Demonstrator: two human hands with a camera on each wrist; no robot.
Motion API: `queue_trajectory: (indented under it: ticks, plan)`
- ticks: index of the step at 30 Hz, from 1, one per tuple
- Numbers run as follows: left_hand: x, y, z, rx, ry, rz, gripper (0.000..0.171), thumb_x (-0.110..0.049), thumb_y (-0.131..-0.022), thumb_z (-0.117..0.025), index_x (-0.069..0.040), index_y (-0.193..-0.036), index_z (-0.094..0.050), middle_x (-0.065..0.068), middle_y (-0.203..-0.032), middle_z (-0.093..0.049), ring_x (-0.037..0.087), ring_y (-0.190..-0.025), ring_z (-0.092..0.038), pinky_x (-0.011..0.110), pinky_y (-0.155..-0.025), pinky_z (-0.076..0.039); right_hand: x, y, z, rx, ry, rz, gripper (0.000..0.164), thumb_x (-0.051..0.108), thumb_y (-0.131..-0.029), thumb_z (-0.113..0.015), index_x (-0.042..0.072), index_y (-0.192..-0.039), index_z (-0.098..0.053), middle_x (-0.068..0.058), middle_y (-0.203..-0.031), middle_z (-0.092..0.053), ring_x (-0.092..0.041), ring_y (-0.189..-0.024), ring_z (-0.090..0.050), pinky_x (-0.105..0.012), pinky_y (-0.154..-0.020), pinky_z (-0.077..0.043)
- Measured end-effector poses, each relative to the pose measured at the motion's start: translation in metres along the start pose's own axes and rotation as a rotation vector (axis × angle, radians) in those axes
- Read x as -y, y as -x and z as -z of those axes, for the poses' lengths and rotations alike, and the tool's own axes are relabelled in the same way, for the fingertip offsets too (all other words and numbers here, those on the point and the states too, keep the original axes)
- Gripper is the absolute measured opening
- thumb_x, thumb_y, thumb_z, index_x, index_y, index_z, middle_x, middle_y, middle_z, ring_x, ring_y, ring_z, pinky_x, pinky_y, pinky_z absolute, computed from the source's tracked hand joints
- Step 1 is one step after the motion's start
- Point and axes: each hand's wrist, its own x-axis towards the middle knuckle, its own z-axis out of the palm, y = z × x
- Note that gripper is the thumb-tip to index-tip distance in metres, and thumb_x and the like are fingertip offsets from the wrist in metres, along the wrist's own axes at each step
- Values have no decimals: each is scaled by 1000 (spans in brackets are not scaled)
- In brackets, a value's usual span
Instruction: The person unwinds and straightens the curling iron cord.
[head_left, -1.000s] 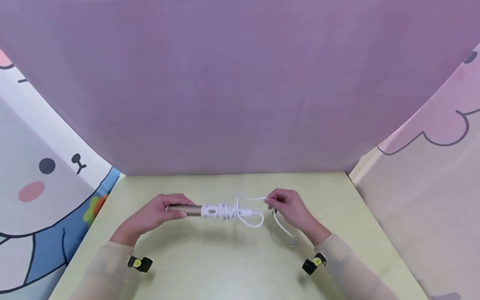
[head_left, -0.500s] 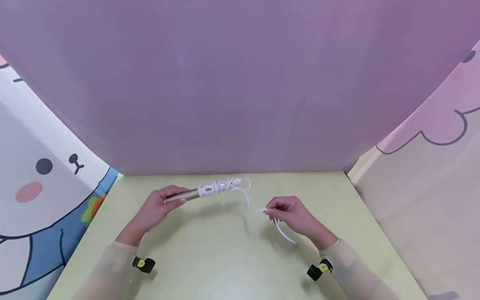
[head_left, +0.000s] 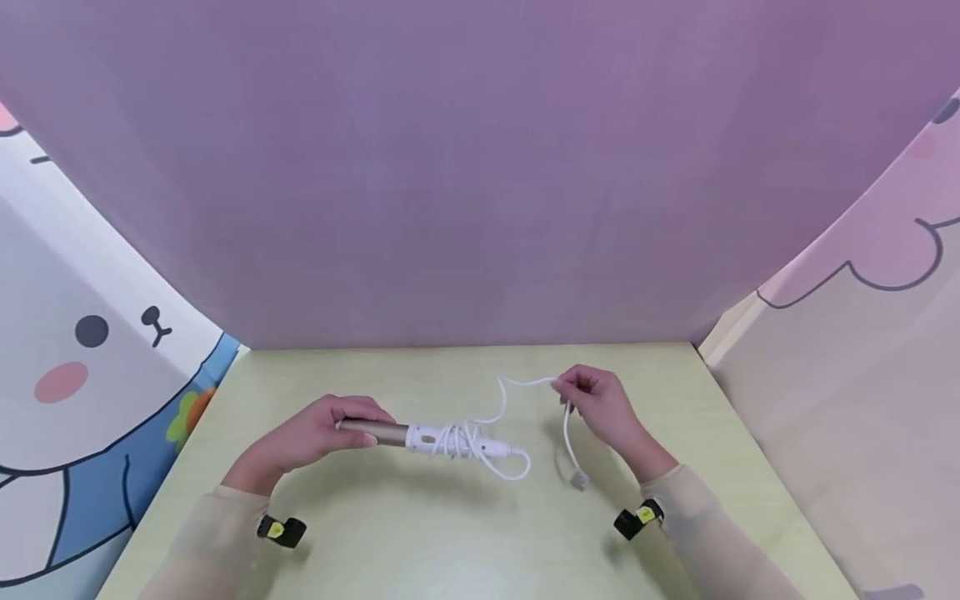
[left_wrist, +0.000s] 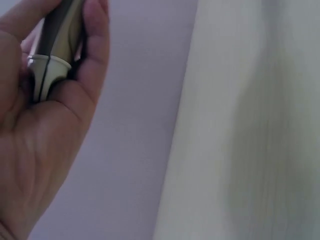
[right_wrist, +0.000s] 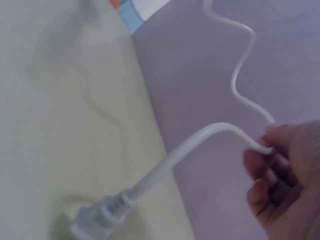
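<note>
A slim hair straightener (head_left: pixel 420 438) with a gold front part and a white handle is held level above the table. My left hand (head_left: pixel 311 437) grips it by the gold end, thumb on the near side. In the left wrist view, the seamed gold end (left_wrist: pixel 62 35) with its pale tip lies in the curled fingers. White cord (head_left: pixel 459 440) is wound several times round the handle. From there a loose length runs to my right hand (head_left: pixel 603 408), which pinches it between thumb and fingers. The plug (right_wrist: pixel 100 220) dangles below that hand; its prongs cannot be made out.
The pale wooden table (head_left: pixel 450 542) lies below both hands. A purple backdrop (head_left: pixel 480 175) rises behind its far edge. Cartoon-printed panels stand at the left (head_left: pixel 112 417) and right (head_left: pixel 847 400).
The straightener's handle end swung up and away, then came back down towards me. My right hand dipped, then rose and moved slightly right with the cord and hanging plug.
</note>
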Motion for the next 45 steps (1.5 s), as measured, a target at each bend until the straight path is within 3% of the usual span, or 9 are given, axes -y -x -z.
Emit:
queue_trajectory:
  ticks: [3, 7, 12, 16, 21, 24, 33, 38, 45]
  plan:
    - [4, -4, -3, -35, -72, 31, 27, -16, -106, -77, -23, -132, -80, 3, -119, -77, 21, -95, -66, 34, -82, -56, 4, 0, 8, -62, -70, 45, 17, 15, -106, -78, 1, -97, -77, -15, -80, -71, -18, -65, -60, -24, -58, -49]
    - [8, -7, -2, -192, -154, 103, 26, -19, -105, -79, -22, -131, -80, 4, -119, -77, 23, -95, -65, 34, -81, -56, 10, 4, 16, -55, -147, 104, 14, 11, -106, -77, -2, -99, -76, -9, -78, -72, -15, -65, -60, -26, -59, -51]
    - [14, -8, 4, -418, -186, 174, 30, -25, -106, -79, -19, -135, -79, 6, -119, -74, 23, -89, -59, 32, -71, -52, 12, 11, 19, 51, -183, 164, 9, 4, -106, -74, -2, -98, -75, -11, -78, -70, -21, -66, -64, -27, -61, -54]
    - [18, -7, 8, -508, -126, 167, 33, -27, -108, -77, -18, -140, -76, 7, -123, -71, 25, -93, -59, 31, -72, -50, 4, 13, 19, 152, -128, 164, 7, 3, -105, -75, 4, -99, -78, -14, -79, -68, -26, -68, -62, -27, -61, -53]
    - [19, -2, 10, -469, -47, 123, 33, -22, -108, -76, -15, -140, -76, 7, -131, -72, 25, -107, -64, 31, -87, -54, -9, 12, 19, 233, 63, 107, 10, 10, -104, -79, 16, -96, -80, -8, -78, -69, -13, -67, -55, -25, -60, -48]
    - [17, -1, 9, -418, -40, 120, 31, -23, -107, -77, -19, -138, -77, 4, -131, -72, 26, -109, -63, 33, -89, -54, -18, 11, 18, 272, 165, 95, 9, 12, -104, -80, 13, -95, -80, -8, -81, -71, -9, -69, -55, -25, -62, -49]
    - [12, -1, 4, -337, -44, 95, 30, -21, -107, -77, -22, -136, -78, 2, -134, -71, 30, -112, -63, 36, -91, -55, -24, 8, 12, 317, 253, 73, 16, 20, -99, -87, 13, -103, -74, 4, -87, -66, -16, -80, -61, -27, -68, -51]
    - [5, -5, 1, -310, -67, 70, 30, -18, -106, -77, -23, -136, -78, 2, -132, -72, 29, -109, -64, 36, -90, -55, -11, 7, 7, 195, 187, 203, 31, 15, -99, -87, 10, -123, -69, -1, -110, -70, -23, -103, -66, -38, -87, -56]
    - [0, -9, -4, -279, -68, 60, 32, -16, -105, -78, -23, -136, -79, 1, -133, -72, 30, -109, -64, 36, -90, -55, -4, 5, -19, 358, -33, 406, 36, 1, -102, -78, 9, -136, -71, -6, -133, -71, -25, -125, -63, -51, -101, -54]
